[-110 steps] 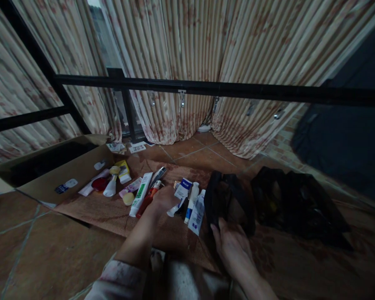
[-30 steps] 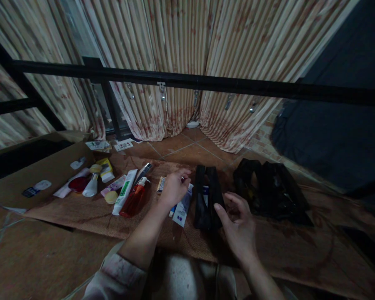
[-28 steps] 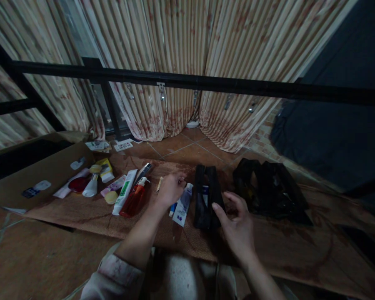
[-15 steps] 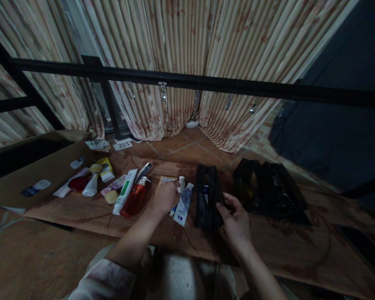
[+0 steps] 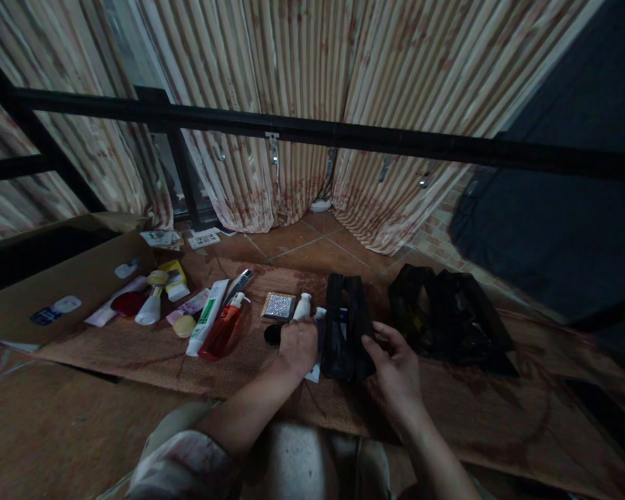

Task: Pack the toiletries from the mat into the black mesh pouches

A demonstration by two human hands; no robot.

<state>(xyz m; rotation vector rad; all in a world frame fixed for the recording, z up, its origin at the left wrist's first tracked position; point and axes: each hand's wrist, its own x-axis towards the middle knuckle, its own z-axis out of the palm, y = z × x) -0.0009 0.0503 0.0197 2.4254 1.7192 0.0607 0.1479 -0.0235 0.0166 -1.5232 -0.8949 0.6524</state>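
Observation:
My left hand is closed over a white and blue squeeze tube, covering its middle; its fingertips are hidden. Just beyond the knuckles stands a small white bottle. A round black lid or jar lies left of the hand, and behind it is a glittery silver square case. With thumb and fingers, my right hand grips the right side of an open black mesh pouch. Something white and blue shows inside the pouch.
Left lie a red pump bottle, a white and green tube, a yellow tube and a brush. A cardboard box stands far left. Another black bag sits right, and a dark rail crosses ahead.
My left hand has moved right from the glittery case onto the squeeze tube, uncovering the case and the round black item. My right hand stays on the pouch.

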